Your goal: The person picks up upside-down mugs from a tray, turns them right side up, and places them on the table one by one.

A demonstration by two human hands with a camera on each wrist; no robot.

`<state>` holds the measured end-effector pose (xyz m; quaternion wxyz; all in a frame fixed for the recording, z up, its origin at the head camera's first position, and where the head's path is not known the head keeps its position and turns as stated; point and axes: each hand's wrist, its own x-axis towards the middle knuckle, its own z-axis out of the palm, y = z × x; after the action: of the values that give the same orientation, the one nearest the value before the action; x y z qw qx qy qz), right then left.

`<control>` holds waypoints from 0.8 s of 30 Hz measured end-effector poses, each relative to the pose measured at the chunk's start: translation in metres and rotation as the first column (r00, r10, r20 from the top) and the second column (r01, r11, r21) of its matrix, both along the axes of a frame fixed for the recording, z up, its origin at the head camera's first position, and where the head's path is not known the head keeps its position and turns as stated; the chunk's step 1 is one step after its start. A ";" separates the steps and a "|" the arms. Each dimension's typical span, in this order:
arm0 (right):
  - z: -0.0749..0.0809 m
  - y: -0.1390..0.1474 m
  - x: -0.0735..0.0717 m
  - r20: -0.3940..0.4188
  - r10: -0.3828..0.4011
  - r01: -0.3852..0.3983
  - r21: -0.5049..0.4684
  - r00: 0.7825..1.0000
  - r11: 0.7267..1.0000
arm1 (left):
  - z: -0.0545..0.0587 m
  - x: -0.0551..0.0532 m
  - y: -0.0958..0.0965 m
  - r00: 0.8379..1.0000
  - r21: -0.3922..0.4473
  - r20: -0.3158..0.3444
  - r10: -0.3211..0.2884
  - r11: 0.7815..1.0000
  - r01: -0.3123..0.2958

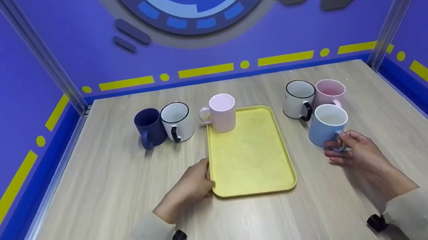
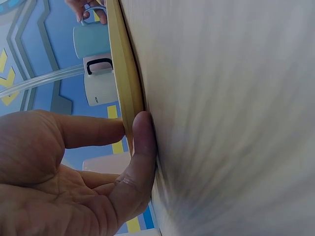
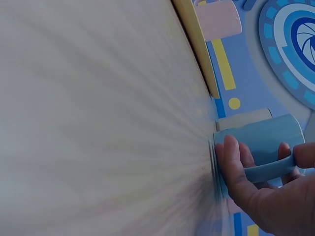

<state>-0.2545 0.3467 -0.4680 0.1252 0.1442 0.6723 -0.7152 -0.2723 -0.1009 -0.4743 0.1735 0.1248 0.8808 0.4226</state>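
Observation:
A yellow tray (image 1: 250,156) lies on the table, and my left hand (image 1: 192,181) grips its left rim near the front corner. In the left wrist view, fingers (image 2: 143,132) of that hand close on the tray's edge (image 2: 127,73) from both sides. My right hand (image 1: 359,152) holds a light blue mug (image 1: 326,127) by its handle, right of the tray. The right wrist view shows fingers around the mug's handle (image 3: 270,169); whether its base touches the table I cannot tell. A pale pink mug (image 1: 223,114) stands on the tray's far left corner, handle pointing left.
Behind the blue mug stand a white mug with a black handle (image 1: 298,99) and a pink mug (image 1: 330,91). Left of the tray, a navy mug (image 1: 151,126) stands beside another black-rimmed white mug (image 1: 178,123). Blue-purple panels (image 1: 205,58) enclose the table's back and sides.

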 end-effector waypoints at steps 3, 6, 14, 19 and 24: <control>0.002 0.000 0.000 0.006 -0.001 0.001 0.067 1.000 0.998 | 0.000 -0.001 0.000 1.000 -0.008 -0.007 -0.001 1.000 0.001; 0.003 0.000 0.001 -0.007 -0.008 0.009 0.146 1.000 0.989 | 0.000 -0.001 0.000 1.000 -0.013 -0.011 -0.002 1.000 0.001; 0.003 -0.005 0.005 -0.130 -0.036 0.082 0.369 0.991 0.926 | -0.001 -0.001 -0.002 1.000 -0.007 -0.020 -0.024 1.000 0.024; 0.004 -0.009 0.007 -0.181 -0.088 0.160 0.433 0.980 0.887 | 0.000 -0.002 -0.004 0.999 0.007 -0.025 -0.024 1.000 0.024; 0.012 -0.014 0.013 -0.238 -0.165 0.258 0.441 0.957 0.860 | 0.003 -0.003 -0.005 0.996 -0.003 -0.088 -0.023 1.000 0.023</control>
<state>-0.2415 0.3322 -0.4555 -0.0581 0.1736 0.8136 -0.5519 -0.2757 -0.1056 -0.4716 0.1395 0.1534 0.8865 0.4138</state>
